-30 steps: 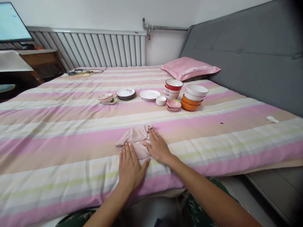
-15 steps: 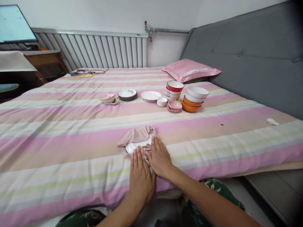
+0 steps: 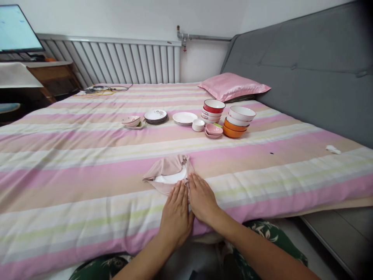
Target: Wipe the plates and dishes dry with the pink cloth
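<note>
A dusty-pink cloth (image 3: 165, 167) lies on the striped bed in front of me, gathered around a white dish (image 3: 171, 178). Only the middle of the dish shows through the opening in the cloth; the rest is covered. My left hand (image 3: 177, 212) rests flat on the cloth's near edge, its fingers straight and side by side. Beside it, my right hand (image 3: 203, 198) lies on the cloth's right side with fingers stretched out. Both hands are open, and their thumb sides almost meet.
Farther back stand stacked bowls (image 3: 236, 123), red-rimmed bowls (image 3: 215, 107), pink dishes (image 3: 213, 130), small white dishes (image 3: 198, 125), white plates (image 3: 184, 118), dark-edged plates (image 3: 155, 116) and leaf-like dishes (image 3: 132, 122). A pink pillow (image 3: 233, 86) lies near the grey headboard (image 3: 305, 66). Cables (image 3: 105, 89) lie far left.
My left hand has slid slightly right and forward along the cloth. My right hand has shifted slightly right. The cloth's near edge looks smoother, and the dish's visible patch has changed shape.
</note>
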Action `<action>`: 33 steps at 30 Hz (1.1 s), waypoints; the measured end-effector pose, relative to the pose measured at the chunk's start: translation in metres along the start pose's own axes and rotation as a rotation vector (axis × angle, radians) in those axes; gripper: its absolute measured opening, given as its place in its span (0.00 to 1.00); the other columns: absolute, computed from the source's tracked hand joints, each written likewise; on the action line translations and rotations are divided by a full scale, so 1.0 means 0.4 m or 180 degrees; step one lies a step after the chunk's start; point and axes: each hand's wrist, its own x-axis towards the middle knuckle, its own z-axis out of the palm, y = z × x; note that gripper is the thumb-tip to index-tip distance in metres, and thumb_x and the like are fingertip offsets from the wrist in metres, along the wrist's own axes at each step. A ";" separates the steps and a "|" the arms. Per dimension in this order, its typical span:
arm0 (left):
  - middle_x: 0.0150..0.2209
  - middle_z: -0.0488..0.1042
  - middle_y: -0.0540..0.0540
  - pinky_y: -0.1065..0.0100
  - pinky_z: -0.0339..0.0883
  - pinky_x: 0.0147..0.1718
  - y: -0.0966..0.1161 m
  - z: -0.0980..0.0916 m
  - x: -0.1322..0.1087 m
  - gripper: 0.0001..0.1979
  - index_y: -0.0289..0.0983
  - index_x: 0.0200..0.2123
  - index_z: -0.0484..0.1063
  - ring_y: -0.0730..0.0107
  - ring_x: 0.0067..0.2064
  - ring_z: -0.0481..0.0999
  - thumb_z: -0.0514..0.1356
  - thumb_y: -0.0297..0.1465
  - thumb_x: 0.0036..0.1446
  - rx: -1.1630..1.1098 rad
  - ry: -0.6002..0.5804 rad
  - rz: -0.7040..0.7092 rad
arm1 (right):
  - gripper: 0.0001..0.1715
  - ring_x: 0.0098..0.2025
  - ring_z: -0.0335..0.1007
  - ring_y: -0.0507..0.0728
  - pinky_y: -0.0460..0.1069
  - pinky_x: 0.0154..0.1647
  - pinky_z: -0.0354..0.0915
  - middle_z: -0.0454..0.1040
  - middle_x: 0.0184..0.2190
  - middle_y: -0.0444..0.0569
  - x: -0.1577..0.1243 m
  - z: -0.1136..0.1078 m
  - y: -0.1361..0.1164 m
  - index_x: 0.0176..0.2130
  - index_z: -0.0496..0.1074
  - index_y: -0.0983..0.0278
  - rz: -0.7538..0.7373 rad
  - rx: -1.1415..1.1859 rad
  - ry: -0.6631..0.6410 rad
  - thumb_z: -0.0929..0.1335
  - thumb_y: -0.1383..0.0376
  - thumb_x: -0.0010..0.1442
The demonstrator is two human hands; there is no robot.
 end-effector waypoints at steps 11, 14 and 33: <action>0.61 0.58 0.31 0.52 0.50 0.60 0.004 0.002 0.045 0.33 0.22 0.58 0.61 0.50 0.64 0.52 0.50 0.42 0.58 0.0074 -0.0132 -0.0109 | 0.29 0.62 0.56 0.59 0.54 0.63 0.53 0.61 0.60 0.60 0.026 -0.009 0.048 0.59 0.60 0.76 -0.0168 0.0504 0.0305 0.56 0.72 0.60; 0.61 0.58 0.30 0.52 0.51 0.59 0.006 0.004 0.050 0.34 0.21 0.58 0.61 0.49 0.64 0.53 0.49 0.43 0.58 0.0197 -0.0089 -0.0095 | 0.28 0.62 0.57 0.59 0.53 0.63 0.53 0.61 0.60 0.58 0.031 -0.012 0.056 0.59 0.62 0.76 -0.0316 0.0620 0.0408 0.56 0.71 0.60; 0.61 0.54 0.21 0.47 0.51 0.58 0.025 0.000 -0.024 0.42 0.17 0.59 0.56 0.41 0.65 0.47 0.51 0.50 0.55 0.0403 0.0114 -0.0827 | 0.25 0.60 0.59 0.59 0.55 0.61 0.55 0.65 0.57 0.58 0.023 -0.013 0.021 0.56 0.65 0.73 -0.0276 0.0697 0.0555 0.56 0.66 0.64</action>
